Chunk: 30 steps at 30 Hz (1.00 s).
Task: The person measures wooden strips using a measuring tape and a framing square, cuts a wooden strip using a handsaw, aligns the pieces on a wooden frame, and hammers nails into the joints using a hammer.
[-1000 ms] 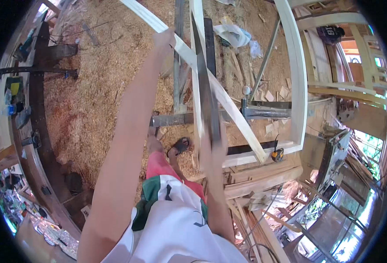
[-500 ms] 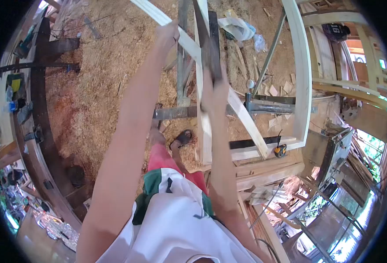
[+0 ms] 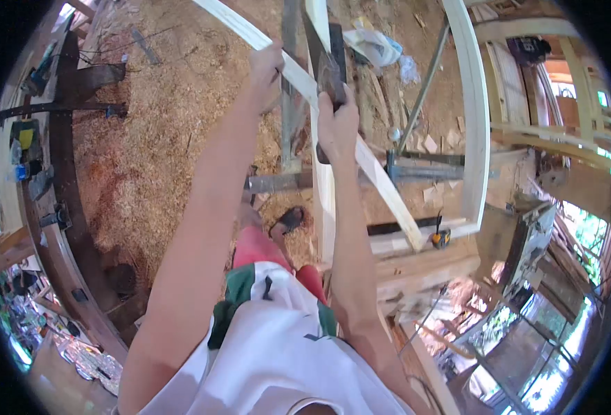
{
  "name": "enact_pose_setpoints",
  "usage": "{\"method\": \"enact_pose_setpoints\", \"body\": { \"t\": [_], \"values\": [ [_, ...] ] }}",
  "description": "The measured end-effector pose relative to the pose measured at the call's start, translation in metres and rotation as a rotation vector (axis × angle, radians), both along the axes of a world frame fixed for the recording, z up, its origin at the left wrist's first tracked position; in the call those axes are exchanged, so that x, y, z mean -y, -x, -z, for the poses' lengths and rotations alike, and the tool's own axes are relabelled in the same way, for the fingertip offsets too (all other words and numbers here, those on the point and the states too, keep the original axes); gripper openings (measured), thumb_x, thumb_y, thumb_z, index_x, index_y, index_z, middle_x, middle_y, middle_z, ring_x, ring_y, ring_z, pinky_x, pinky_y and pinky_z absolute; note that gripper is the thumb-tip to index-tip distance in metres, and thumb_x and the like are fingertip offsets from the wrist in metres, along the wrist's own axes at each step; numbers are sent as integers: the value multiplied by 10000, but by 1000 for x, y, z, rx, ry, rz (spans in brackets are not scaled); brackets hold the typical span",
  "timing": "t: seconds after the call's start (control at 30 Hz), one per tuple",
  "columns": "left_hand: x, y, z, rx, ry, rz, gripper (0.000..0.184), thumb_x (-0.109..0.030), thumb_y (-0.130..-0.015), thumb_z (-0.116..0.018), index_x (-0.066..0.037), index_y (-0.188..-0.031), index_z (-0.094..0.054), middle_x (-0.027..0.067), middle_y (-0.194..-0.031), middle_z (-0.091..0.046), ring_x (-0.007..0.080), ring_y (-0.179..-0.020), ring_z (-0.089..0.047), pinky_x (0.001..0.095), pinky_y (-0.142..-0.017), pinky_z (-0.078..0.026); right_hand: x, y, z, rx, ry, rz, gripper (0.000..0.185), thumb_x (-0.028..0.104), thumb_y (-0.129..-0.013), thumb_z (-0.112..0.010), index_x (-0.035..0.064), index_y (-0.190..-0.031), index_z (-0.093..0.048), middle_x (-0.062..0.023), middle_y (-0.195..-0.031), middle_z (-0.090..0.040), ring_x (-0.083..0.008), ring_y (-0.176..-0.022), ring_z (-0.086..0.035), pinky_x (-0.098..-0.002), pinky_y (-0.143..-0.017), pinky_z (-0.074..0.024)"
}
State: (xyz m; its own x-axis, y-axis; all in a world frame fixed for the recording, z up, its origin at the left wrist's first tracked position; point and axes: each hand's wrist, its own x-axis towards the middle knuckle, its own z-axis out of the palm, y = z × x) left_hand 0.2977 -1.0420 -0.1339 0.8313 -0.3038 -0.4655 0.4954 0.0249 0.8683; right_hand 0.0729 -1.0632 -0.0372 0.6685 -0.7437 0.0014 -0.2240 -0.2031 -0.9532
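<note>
My left hand (image 3: 267, 68) is closed around a pale wooden slat (image 3: 381, 174), which runs diagonally across a wooden frame (image 3: 476, 104). In my right hand (image 3: 339, 123) is the dark handle of a handsaw (image 3: 330, 75). Its blade points away from me, beside an upright pale board (image 3: 324, 200) of the frame, close to where the slat crosses it. Whether the teeth touch wood cannot be made out. A dark strip (image 3: 337, 45) lies just right of the blade.
A yellow and black tape measure (image 3: 441, 238) sits on the frame's near corner. A metal bar (image 3: 281, 182) passes beneath the frame. Plastic bags (image 3: 375, 47) and wood scraps lie on the sawdust-covered ground (image 3: 160, 159). Another person (image 3: 529, 50) is at the far right.
My right hand has pushed the handsaw slightly forward, away from me, and its motion blur has lessened. My left hand keeps its grip on the slat, having shifted only a little.
</note>
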Motion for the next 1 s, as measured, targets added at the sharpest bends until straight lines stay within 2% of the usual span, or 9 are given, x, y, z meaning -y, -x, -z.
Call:
{"method": "enact_pose_setpoints", "body": {
  "t": [0.17,0.2,0.27,0.37,0.47,0.7,0.8,0.9,1.0],
  "values": [
    [19,-5,107,-140,142,-203,257,-69,-895,-691,100,-1073,-615,155,-908,-660,270,-737,-664,425,-599,-543,-118,208,-71,-213,-111,79,573,119,-985,-580,-73,-1487,-383,-198,-1388,-565,-252,-1232,-575,-381,-1046,-444],
    [25,-22,97,-87,158,-155,262,-58,-912,-672,107,-1108,-619,167,-939,-668,272,-764,-674,432,-620,-552,-148,235,-95,-42,-508,265,544,165,-991,-576,-70,-1454,-415,-217,-1382,-571,-295,-1271,-570,-399,-1075,-426],
    [29,-19,84,-99,99,-207,242,-55,-923,-661,103,-1102,-621,169,-956,-670,276,-779,-680,432,-634,-561,-155,268,-127,-317,38,-4,508,144,-1001,-542,-62,-1450,-427,-228,-1384,-564,-300,-1275,-569,-401,-1077,-429],
    [29,-21,110,-145,107,-255,230,-60,-922,-665,104,-1077,-619,167,-959,-670,284,-784,-684,429,-647,-571,-123,204,-62,-104,-168,84,493,141,-1014,-531,-76,-1444,-427,-253,-1388,-548,-321,-1278,-558,-398,-1079,-425],
    [23,-20,106,-179,99,-195,235,-62,-902,-687,102,-1051,-613,159,-931,-661,285,-769,-680,423,-645,-574,-50,68,-33,-115,6,18,544,158,-990,-609,-14,-1470,-420,-234,-1064,-682,-235,-881,-669,-369,-790,-525],
    [17,-4,55,-211,197,-243,88,3,-873,-697,48,-942,-667,104,-825,-634,222,-716,-643,385,-570,-514,-135,220,-91,-245,-132,41,577,71,-954,-551,-105,-1472,-368,-215,-1354,-588,-261,-1253,-577,-356,-1083,-411],
    [13,1,50,-188,176,-220,102,31,-869,-682,58,-968,-679,110,-849,-649,224,-741,-651,388,-585,-516,-146,235,-97,-299,-172,121,564,77,-963,-565,-89,-1470,-382,-208,-1367,-585,-267,-1277,-564,-350,-1081,-412],
    [17,-7,56,-159,182,-215,166,48,-880,-659,80,-1041,-685,131,-912,-676,229,-769,-663,396,-606,-531,-81,135,-26,-223,-67,37,524,89,-975,-588,-50,-1455,-428,-207,-1176,-680,-257,-1041,-660,-341,-932,-500],
    [15,-9,58,-133,204,-218,215,62,-891,-636,109,-1096,-677,162,-981,-688,238,-794,-671,408,-629,-551,-64,95,-38,-205,-41,25,525,85,-975,-597,-29,-1460,-434,-215,-1079,-704,-233,-915,-672,-340,-840,-529]
  ]
}}
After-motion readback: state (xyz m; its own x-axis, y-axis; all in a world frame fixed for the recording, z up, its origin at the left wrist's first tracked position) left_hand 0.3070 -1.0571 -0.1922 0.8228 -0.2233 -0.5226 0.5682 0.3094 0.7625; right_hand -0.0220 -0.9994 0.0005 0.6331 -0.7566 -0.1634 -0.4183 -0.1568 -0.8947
